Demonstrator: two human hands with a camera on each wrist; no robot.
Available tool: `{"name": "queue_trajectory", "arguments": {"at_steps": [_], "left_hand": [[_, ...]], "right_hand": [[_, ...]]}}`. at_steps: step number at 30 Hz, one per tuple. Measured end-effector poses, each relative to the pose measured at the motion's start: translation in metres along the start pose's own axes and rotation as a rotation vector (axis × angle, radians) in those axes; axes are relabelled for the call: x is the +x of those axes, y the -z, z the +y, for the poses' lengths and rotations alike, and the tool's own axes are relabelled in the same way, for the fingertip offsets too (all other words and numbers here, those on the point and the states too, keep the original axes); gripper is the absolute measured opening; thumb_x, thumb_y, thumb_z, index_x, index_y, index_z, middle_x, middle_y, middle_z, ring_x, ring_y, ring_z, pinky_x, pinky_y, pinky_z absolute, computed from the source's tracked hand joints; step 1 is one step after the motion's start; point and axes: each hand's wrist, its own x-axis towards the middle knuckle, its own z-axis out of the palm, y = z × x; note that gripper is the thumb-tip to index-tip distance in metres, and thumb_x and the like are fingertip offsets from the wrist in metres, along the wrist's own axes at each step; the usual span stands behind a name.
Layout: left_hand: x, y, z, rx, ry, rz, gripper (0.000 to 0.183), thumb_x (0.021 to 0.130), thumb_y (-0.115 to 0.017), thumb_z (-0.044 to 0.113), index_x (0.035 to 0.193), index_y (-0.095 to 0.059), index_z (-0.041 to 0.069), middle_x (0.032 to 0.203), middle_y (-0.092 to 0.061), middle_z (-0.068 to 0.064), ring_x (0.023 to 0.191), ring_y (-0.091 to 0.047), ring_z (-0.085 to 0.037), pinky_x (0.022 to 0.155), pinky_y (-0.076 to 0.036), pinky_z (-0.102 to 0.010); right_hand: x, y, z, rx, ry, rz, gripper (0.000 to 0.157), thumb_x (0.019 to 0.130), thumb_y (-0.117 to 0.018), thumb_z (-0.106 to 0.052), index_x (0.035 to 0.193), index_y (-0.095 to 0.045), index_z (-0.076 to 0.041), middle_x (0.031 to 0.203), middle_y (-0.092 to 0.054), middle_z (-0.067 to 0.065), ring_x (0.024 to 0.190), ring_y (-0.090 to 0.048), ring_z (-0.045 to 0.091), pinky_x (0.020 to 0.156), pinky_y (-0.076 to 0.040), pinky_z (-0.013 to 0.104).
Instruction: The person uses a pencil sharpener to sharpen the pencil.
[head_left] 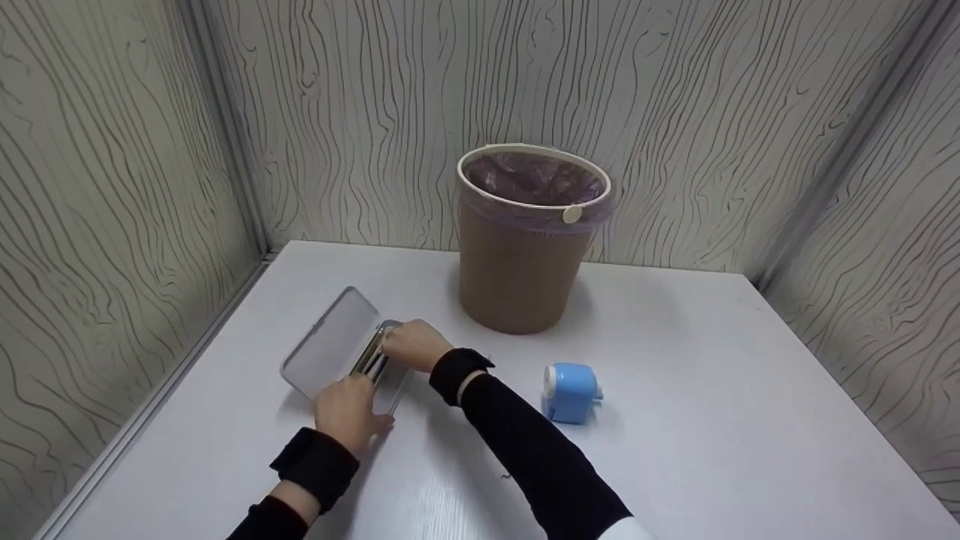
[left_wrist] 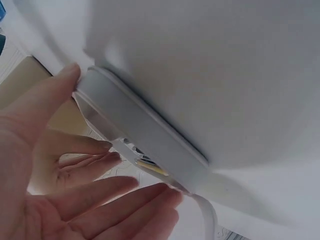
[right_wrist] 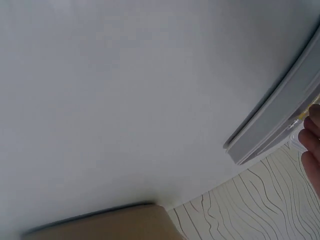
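A pale, translucent pencil case (head_left: 397, 386) lies with its lid (head_left: 330, 345) raised on the left. Several pencils (head_left: 369, 356) lie inside; one shows yellow in the left wrist view. My left hand (head_left: 346, 412) holds the near end of the case, thumb (left_wrist: 67, 75) at one corner and fingertips (left_wrist: 170, 192) on the opposite side. My right hand (head_left: 416, 345) reaches over the far end, its fingertips (right_wrist: 310, 127) at the opening beside a yellow pencil (right_wrist: 306, 111). In the left wrist view its thumb and fingers stand apart, with nothing visible between them.
A blue pencil sharpener (head_left: 574, 394) stands right of the right forearm. Behind it, a brown bin (head_left: 517, 277) with a purple liner stands near the back wall (head_left: 375, 112). A small dark scrap (head_left: 506, 476) lies on the white table (head_left: 712, 420). Walls enclose the left and right sides.
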Motion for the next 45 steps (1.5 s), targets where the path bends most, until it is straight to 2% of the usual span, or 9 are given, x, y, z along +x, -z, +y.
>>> {"name": "queue_trajectory", "arguments": {"at_steps": [5,10,17,21,25,29,34,39,45], "left_hand": [[0.005,-0.002,0.010,0.045,-0.064,0.043,0.059,0.058,-0.098,0.040,0.085,-0.067,-0.002,0.076,-0.072,-0.016,0.065,-0.068,-0.027,0.053,-0.056,-0.039],[0.013,-0.004,0.022,0.091,-0.160,0.078,0.066,0.060,-0.098,0.041,0.100,-0.069,-0.004,0.090,-0.074,-0.017,0.083,-0.071,-0.031,0.075,-0.060,-0.042],[0.025,-0.010,0.041,-0.020,-0.274,0.087,0.072,0.067,-0.095,0.040,0.117,-0.067,-0.002,0.111,-0.074,-0.018,0.104,-0.072,-0.034,0.094,-0.058,-0.043],[0.035,-0.014,0.053,-0.111,-0.322,-0.017,0.078,0.075,-0.090,0.042,0.134,-0.062,-0.002,0.129,-0.069,-0.021,0.121,-0.067,-0.037,0.104,-0.055,-0.047],[0.043,-0.019,0.066,-0.215,-0.321,-0.143,0.077,0.079,-0.087,0.043,0.137,-0.061,0.000,0.136,-0.066,-0.022,0.127,-0.063,-0.038,0.105,-0.054,-0.050],[0.046,-0.024,0.077,-0.277,-0.323,-0.213,0.078,0.079,-0.087,0.043,0.139,-0.060,0.001,0.140,-0.063,-0.022,0.131,-0.061,-0.038,0.108,-0.052,-0.050],[0.049,-0.029,0.087,-0.296,-0.326,-0.275,0.082,0.079,-0.087,0.046,0.141,-0.058,0.002,0.143,-0.062,-0.022,0.133,-0.060,-0.038,0.113,-0.049,-0.049],[0.050,-0.033,0.094,-0.325,-0.334,-0.310,0.082,0.078,-0.087,0.046,0.141,-0.058,0.002,0.144,-0.061,-0.021,0.134,-0.059,-0.038,0.114,-0.048,-0.049],[0.050,-0.037,0.104,-0.357,-0.357,-0.327,0.081,0.078,-0.087,0.045,0.140,-0.059,0.001,0.142,-0.063,-0.021,0.132,-0.061,-0.038,0.112,-0.050,-0.049]], "right_hand": [[-0.017,0.006,0.012,0.080,-0.080,-0.066,0.010,0.090,-0.069,-0.014,0.086,-0.077,-0.020,0.082,-0.078,-0.006,0.067,-0.069,0.010,0.063,-0.059,0.024],[-0.038,0.016,0.029,0.201,-0.147,-0.111,0.008,0.089,-0.072,-0.011,0.088,-0.079,-0.015,0.086,-0.080,-0.001,0.074,-0.073,0.016,0.067,-0.060,0.029],[-0.078,0.036,0.060,0.481,-0.263,-0.223,0.021,0.092,-0.076,-0.016,0.111,-0.079,-0.006,0.111,-0.080,0.008,0.102,-0.076,0.025,0.091,-0.062,0.037],[-0.105,0.044,0.080,0.571,-0.319,-0.257,0.027,0.092,-0.077,-0.018,0.114,-0.078,-0.003,0.114,-0.079,0.012,0.103,-0.076,0.028,0.093,-0.061,0.040],[-0.132,0.051,0.093,0.629,-0.372,-0.293,0.030,0.092,-0.077,-0.022,0.115,-0.077,-0.003,0.116,-0.078,0.014,0.104,-0.076,0.029,0.094,-0.061,0.042],[-0.157,0.057,0.100,0.682,-0.401,-0.295,0.034,0.091,-0.078,-0.026,0.116,-0.077,-0.002,0.117,-0.077,0.015,0.107,-0.075,0.031,0.096,-0.060,0.044],[-0.183,0.065,0.106,0.752,-0.399,-0.326,0.044,0.090,-0.078,-0.035,0.119,-0.075,-0.002,0.121,-0.076,0.017,0.114,-0.072,0.035,0.100,-0.058,0.048],[-0.205,0.069,0.107,0.786,-0.441,-0.425,0.057,0.086,-0.081,-0.042,0.128,-0.071,-0.004,0.127,-0.074,0.015,0.117,-0.069,0.033,0.103,-0.056,0.048],[-0.225,0.070,0.106,0.798,-0.498,-0.496,0.068,0.080,-0.087,-0.037,0.135,-0.066,-0.004,0.134,-0.070,0.014,0.118,-0.068,0.029,0.104,-0.057,0.046]]}}
